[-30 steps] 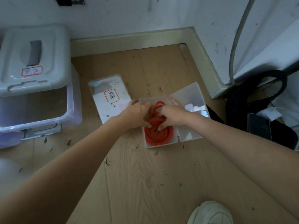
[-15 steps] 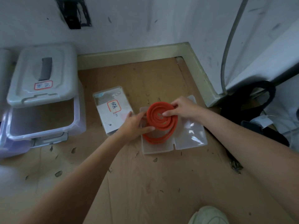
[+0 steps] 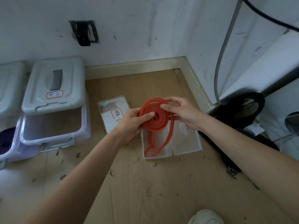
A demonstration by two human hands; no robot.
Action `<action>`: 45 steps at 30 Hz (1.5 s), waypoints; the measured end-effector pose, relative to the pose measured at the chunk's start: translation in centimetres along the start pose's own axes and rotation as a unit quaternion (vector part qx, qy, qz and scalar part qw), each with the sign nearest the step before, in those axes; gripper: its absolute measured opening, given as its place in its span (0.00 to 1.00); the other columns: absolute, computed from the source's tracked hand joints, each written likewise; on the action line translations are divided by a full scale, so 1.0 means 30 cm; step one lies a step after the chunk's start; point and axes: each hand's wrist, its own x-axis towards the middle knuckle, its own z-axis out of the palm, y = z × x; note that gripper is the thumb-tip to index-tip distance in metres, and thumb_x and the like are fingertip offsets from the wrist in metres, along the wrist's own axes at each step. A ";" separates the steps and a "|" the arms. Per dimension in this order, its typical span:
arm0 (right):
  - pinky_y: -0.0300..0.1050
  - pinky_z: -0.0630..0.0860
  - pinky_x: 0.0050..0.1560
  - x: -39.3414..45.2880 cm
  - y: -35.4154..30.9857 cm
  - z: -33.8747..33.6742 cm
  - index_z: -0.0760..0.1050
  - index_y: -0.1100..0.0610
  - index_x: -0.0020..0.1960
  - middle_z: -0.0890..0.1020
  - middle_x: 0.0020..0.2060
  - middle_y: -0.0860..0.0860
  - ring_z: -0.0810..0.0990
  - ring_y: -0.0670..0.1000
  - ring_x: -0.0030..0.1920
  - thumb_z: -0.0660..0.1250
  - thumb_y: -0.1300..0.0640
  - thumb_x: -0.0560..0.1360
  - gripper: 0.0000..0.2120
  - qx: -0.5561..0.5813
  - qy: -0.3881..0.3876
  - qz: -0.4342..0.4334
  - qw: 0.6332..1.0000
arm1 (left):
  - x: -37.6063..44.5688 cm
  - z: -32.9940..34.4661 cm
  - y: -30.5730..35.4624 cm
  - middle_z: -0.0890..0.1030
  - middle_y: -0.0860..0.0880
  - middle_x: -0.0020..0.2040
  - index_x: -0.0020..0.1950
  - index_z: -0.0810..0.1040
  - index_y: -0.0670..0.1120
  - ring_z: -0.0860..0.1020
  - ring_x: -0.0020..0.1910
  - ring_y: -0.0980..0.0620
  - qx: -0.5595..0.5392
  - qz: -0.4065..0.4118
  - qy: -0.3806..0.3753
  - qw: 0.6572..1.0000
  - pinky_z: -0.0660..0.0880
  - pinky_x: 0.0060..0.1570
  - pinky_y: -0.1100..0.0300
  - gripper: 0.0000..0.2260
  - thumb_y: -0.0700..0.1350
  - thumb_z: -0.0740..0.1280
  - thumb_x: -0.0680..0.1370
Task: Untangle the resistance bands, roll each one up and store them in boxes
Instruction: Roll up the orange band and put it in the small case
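Above the open box (image 3: 186, 143) on the floor (image 3: 145, 191), both hands held the red band (image 3: 153, 118) as a loose coil, raised clear of the box. The left hand (image 3: 131, 122) gripped the coil's left side, its thumb (image 3: 148, 114) pressed across the face of the coil near the centre and its other fingers curled behind, out of sight. The right hand (image 3: 181, 110) pinched the upper right edge, thumb (image 3: 166, 106) on the front face and fingers bent over the top rim. The coil stood tilted, its face turned toward the camera. One loose length of band hung from the coil's lower edge down into the box's left half, where its end lay in a small loop on the bottom; a second strand ran from the coil's right side down toward that loop. The box's lid lay flat to the right, joined to the box. Just left of the box lay a closed box (image 3: 113, 113) bearing a red-bordered label. Farther left stood a bin (image 3: 55, 120), its grey lid (image 3: 55, 84) pushed back. A white shoe (image 3: 205, 217) showed at the bottom edge.
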 end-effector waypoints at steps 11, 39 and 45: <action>0.41 0.81 0.45 -0.005 -0.031 -0.045 0.82 0.57 0.46 0.85 0.41 0.53 0.84 0.51 0.43 0.70 0.51 0.70 0.10 -0.073 -0.040 -0.023 0.996 | 0.011 -0.108 0.020 0.85 0.46 0.42 0.42 0.85 0.46 0.83 0.41 0.52 0.077 -0.037 -0.102 0.991 0.79 0.38 0.64 0.06 0.42 0.71 0.66; 0.39 0.76 0.33 -0.087 -0.179 -0.091 0.76 0.57 0.54 0.78 0.30 0.50 0.70 0.44 0.24 0.69 0.58 0.69 0.13 -0.028 -0.106 -0.023 0.994 | -0.080 -0.204 0.162 0.85 0.46 0.42 0.44 0.84 0.45 0.83 0.42 0.52 0.137 -0.042 -0.143 0.979 0.79 0.40 0.64 0.09 0.46 0.72 0.65; 0.47 0.79 0.39 -0.095 -0.159 0.002 0.70 0.56 0.50 0.82 0.35 0.54 0.78 0.49 0.28 0.67 0.57 0.72 0.09 -0.033 -0.099 -0.061 0.993 | -0.049 -0.144 0.151 0.85 0.47 0.41 0.48 0.80 0.40 0.83 0.41 0.54 -0.081 0.042 -0.028 0.995 0.78 0.39 0.65 0.10 0.42 0.68 0.68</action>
